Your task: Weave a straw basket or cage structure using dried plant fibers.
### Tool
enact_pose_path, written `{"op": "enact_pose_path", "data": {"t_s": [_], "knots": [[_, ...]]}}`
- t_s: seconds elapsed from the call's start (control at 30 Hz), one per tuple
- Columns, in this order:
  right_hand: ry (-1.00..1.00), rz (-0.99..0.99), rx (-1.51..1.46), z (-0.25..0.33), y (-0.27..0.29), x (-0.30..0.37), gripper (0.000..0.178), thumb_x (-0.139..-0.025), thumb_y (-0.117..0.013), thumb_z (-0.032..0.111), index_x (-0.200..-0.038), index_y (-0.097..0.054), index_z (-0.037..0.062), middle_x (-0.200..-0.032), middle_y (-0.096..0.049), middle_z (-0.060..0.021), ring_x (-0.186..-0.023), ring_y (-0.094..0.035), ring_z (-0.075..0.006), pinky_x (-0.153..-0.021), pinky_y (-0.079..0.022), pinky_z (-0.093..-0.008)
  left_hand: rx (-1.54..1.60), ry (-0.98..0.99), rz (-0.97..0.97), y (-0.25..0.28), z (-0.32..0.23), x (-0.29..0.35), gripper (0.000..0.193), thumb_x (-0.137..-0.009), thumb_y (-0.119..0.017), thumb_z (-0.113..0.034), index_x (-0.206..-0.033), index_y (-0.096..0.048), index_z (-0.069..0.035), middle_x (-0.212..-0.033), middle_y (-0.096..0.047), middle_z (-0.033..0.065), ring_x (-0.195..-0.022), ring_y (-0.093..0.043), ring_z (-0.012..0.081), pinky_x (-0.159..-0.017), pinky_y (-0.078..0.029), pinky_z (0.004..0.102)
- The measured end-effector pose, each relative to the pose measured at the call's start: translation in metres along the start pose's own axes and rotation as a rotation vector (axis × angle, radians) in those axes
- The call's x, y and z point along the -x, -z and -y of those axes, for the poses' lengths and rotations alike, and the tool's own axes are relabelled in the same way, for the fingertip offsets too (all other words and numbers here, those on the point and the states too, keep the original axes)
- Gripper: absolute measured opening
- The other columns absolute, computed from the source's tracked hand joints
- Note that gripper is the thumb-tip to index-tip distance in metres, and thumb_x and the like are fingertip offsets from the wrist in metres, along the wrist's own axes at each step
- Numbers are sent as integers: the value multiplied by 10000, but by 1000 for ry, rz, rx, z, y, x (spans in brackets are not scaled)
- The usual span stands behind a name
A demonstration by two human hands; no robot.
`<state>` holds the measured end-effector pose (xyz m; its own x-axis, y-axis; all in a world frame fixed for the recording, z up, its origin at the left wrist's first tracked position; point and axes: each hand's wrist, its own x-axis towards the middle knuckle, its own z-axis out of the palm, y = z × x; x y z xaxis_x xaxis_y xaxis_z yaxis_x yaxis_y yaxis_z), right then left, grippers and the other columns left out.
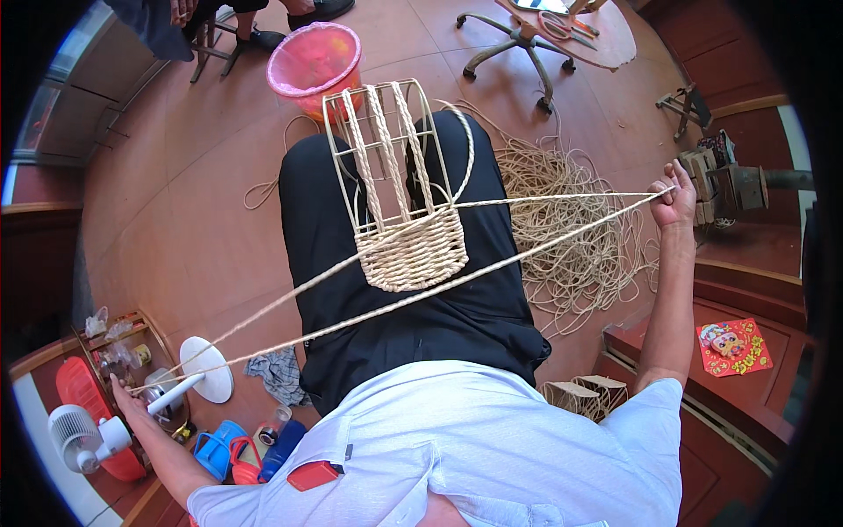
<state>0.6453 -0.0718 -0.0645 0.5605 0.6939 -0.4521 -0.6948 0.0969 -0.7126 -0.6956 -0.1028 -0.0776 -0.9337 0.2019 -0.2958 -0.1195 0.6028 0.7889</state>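
Note:
On my thighs stands a half-woven basket (pixel 413 255), with a wire frame (pixel 337 158) and twisted straw cords running up its side. Its lower part is tightly woven. A pale straw cord (pixel 492 270) stretches in two taut lines from one outstretched hand to the other, one line crossing the weave, the other passing nearer my body. Out to the right, my right hand (pixel 674 198) is closed around the cord. Far to the left, my left hand (pixel 127 400) holds the cord's other end; its fingers show only in part. A loose cord end (pixel 470 149) curves up beside the frame.
A large heap of straw cord (pixel 571 228) lies on the floor right of my legs. Ahead are a pink-lined bucket (pixel 314 61), a wheeled stand with scissors (pixel 557 25), and a seated person's shoes (pixel 262 39). Near my left arm stand a white fan (pixel 83 435) and a blue jug (pixel 219 450).

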Motion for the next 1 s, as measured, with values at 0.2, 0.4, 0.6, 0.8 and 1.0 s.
{"op": "enact_pose_path", "data": {"t_s": [0.2,0.4,0.6,0.8,1.0], "knots": [[46,-70,38,-7,-8,-21,303,-1069,-750,291,-872,-694,68,-537,-379,70,-390,-269,-96,-468,-346,-256,27,-41,131,5,-11,-13,588,-944,-734,-761,-950,-693,-174,-784,-726,46,-681,-678,217,-548,-472,390],[671,-122,1547,-23,-47,14,347,-999,-808,388,-1000,-761,44,-730,-649,-52,-582,-619,-156,-601,-528,-347,-1145,-934,445,-126,25,150,547,-1081,-658,-411,-1399,-692,32,-1305,-760,264,-1207,-733,417,-1101,-536,490],[708,439,1407,-143,-173,158,165,-1038,-788,183,-1094,-771,29,-921,-771,-93,-739,-683,-114,-660,-540,-292,-445,-794,1327,-236,-24,551,434,-1048,-727,-268,-1412,-688,-35,-1204,-731,65,-937,-659,117,-850,-552,287],[525,693,1334,-209,-210,227,148,-1041,-770,123,-1129,-726,13,-988,-795,-107,-634,-664,-158,-618,-545,-314,-456,-769,1450,-236,-30,587,490,-1032,-764,-210,-1462,-633,-17,-1106,-721,49,-872,-628,62,-774,-531,244],[574,754,1247,-225,-204,211,117,-1060,-745,105,-1121,-734,6,-940,-757,-101,-741,-698,-168,-704,-557,-313,-392,-840,1459,-225,-14,555,229,-1122,-664,-259,-1165,-712,-39,-870,-634,-41,-756,-541,16,-649,-414,205]]}}
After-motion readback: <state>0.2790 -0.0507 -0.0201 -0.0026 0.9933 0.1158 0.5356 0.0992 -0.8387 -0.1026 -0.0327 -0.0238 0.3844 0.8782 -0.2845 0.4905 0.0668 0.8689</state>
